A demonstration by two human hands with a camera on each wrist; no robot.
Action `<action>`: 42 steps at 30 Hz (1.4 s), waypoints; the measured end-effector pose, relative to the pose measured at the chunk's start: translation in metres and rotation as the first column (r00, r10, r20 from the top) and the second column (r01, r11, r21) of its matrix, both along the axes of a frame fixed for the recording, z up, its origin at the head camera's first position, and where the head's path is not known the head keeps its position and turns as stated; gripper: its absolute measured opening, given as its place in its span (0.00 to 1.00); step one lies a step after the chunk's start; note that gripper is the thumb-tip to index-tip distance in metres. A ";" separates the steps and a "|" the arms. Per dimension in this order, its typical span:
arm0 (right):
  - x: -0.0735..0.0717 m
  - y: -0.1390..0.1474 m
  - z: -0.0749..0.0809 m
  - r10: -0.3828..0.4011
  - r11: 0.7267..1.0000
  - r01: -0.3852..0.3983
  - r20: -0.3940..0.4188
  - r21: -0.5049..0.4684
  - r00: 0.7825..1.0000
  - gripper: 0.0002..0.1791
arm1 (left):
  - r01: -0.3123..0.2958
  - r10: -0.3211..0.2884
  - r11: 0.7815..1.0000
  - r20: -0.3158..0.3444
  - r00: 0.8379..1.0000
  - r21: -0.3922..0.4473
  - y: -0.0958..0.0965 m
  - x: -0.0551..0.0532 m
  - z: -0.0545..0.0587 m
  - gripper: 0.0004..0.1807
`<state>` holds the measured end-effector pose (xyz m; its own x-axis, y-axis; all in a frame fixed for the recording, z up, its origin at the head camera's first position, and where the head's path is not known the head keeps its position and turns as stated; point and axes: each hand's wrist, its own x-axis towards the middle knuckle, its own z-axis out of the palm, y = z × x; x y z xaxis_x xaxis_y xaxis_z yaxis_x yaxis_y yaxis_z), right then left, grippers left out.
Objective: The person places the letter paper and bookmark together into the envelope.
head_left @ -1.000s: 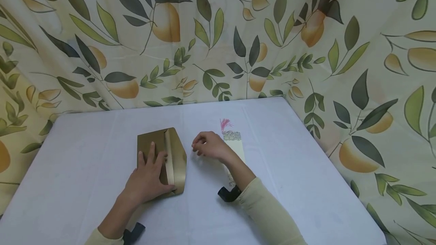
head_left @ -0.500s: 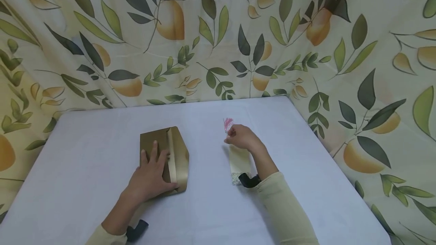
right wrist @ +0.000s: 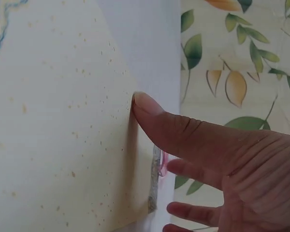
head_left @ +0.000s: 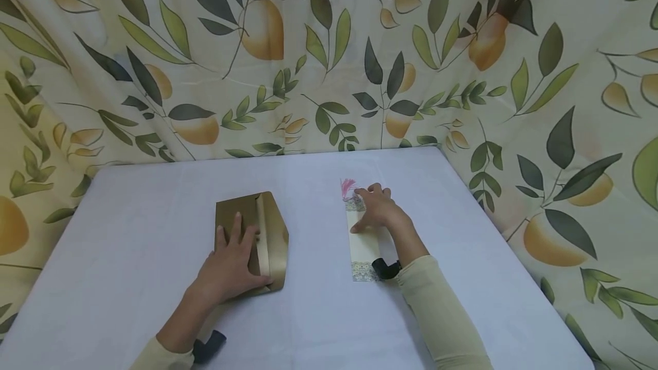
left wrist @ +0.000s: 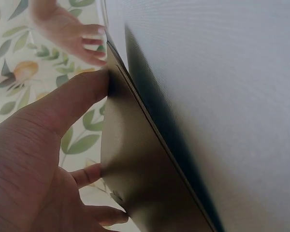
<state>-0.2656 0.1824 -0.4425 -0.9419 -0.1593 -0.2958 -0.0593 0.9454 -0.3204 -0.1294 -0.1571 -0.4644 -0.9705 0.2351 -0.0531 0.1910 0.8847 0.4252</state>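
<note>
A gold envelope [head_left: 277, 238] with its pointed flap unfolded to the right lies at the left of the white table. My left hand [head_left: 228, 266] rests on it with spread fingers, the thumb near the envelope's lower edge. To the right lies a cream bookmark [head_left: 361, 247] with patterned bands at both ends and a pink tassel [head_left: 347, 186] at the far end. Over its upper part is my right hand [head_left: 379, 210], fingers apart. In the right wrist view the thumb [right wrist: 157, 116] tip meets the gold-flecked face of the bookmark [right wrist: 63, 130]; the fingers stay off it.
A white cloth covers the table [head_left: 154, 204]. Behind and to the right hangs a curtain [head_left: 319, 73] printed with leaves and fruit. Black wrist cameras sit under both wrists, the right one [head_left: 386, 269] close to the bookmark's near end.
My right hand has moved right from beside the envelope to the bookmark, and its fingers have spread from a loose curl. The left hand stays on the envelope.
</note>
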 end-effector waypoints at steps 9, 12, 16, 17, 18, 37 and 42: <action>-0.003 0.003 -0.004 0.032 0.999 -0.032 0.010 0.005 0.999 0.48 | 0.000 0.000 1.000 0.025 1.000 -0.011 0.003 0.002 0.001 0.57; -0.006 0.002 -0.004 0.033 0.999 -0.033 0.002 0.033 0.999 0.48 | 0.002 -0.002 1.000 0.031 1.000 -0.008 0.004 0.002 0.001 0.57; -0.009 0.002 -0.003 0.035 0.998 -0.033 -0.026 0.055 0.999 0.50 | 0.003 -0.003 1.000 0.030 1.000 -0.004 0.004 0.001 0.000 0.56; -0.009 0.002 -0.003 0.033 0.998 -0.032 -0.029 0.051 0.999 0.50 | 0.004 -0.004 1.000 0.030 1.000 -0.003 0.004 0.001 0.000 0.56; -0.010 0.002 -0.003 0.029 0.999 -0.028 -0.032 0.043 0.999 0.51 | 0.004 -0.004 1.000 0.030 1.000 -0.002 0.004 0.001 0.000 0.56; -0.013 0.010 0.001 -0.104 0.904 0.079 -0.037 -0.420 0.994 0.17 | -0.008 0.008 1.000 0.038 0.999 -0.023 0.003 0.000 -0.002 0.57; -0.012 0.011 0.002 -0.193 0.842 0.139 -0.051 -0.522 0.980 0.16 | -0.002 0.003 1.000 0.039 0.999 -0.029 0.003 0.001 0.000 0.57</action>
